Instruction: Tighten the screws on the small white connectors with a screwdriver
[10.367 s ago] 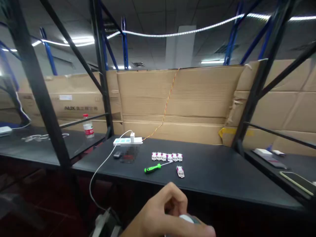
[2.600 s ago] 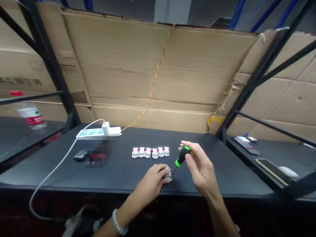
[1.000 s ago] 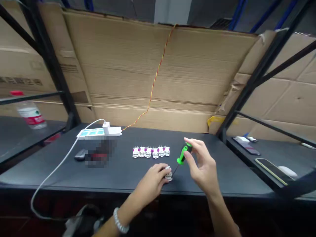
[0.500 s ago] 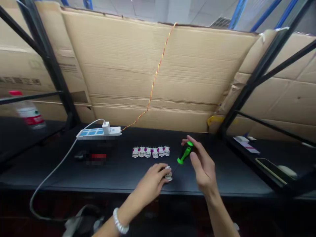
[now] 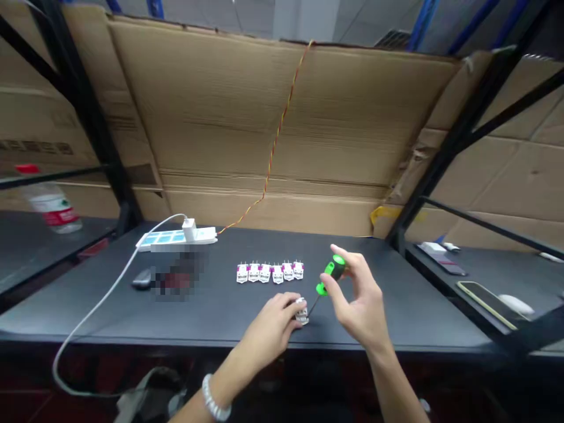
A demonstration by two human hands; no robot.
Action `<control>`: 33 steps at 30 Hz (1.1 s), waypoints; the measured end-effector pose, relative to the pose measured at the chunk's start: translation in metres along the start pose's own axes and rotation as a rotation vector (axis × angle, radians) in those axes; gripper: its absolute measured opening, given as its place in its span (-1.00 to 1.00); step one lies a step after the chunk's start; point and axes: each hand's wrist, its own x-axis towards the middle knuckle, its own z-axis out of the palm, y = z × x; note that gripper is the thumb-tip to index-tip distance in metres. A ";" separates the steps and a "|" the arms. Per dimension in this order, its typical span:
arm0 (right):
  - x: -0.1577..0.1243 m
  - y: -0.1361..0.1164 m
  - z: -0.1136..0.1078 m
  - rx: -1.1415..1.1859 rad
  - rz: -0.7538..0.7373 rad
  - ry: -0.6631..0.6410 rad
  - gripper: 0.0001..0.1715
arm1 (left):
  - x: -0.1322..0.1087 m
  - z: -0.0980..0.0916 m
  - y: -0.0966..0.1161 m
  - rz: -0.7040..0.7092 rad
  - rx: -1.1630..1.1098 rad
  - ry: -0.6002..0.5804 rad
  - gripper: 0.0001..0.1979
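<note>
My left hand point(image 5: 277, 320) pinches a small white plastic part point(image 5: 302, 311) on the black tabletop, close to its front edge. My right hand point(image 5: 362, 298) has its thumb and fingers round the handle of a green and black screwdriver point(image 5: 328, 276). The thin shaft slants down to the left, and its tip meets the right side of the white part; the exact contact point is too small to make out. Beyond the left hand, several similar white parts with purple sides point(image 5: 269, 272) lie in a row, their metal prongs pointing away from me.
A white power strip point(image 5: 202, 235) with a plugged-in adapter sits at the back left, its cable looping over the front edge. A computer mouse point(image 5: 143, 279) lies nearby. Black rack posts point(image 5: 416, 205) flank the table point(image 5: 211, 320); a phone point(image 5: 491, 304) rests at right.
My right thumb has moved from the right of the screwdriver handle to its left side, against the lower handle. My left hand and the white part stay in place. The picture has darkened.
</note>
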 end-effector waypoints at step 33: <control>0.004 -0.006 -0.003 0.059 -0.014 -0.062 -0.47 | 0.000 -0.004 0.002 -0.004 0.019 -0.028 -0.68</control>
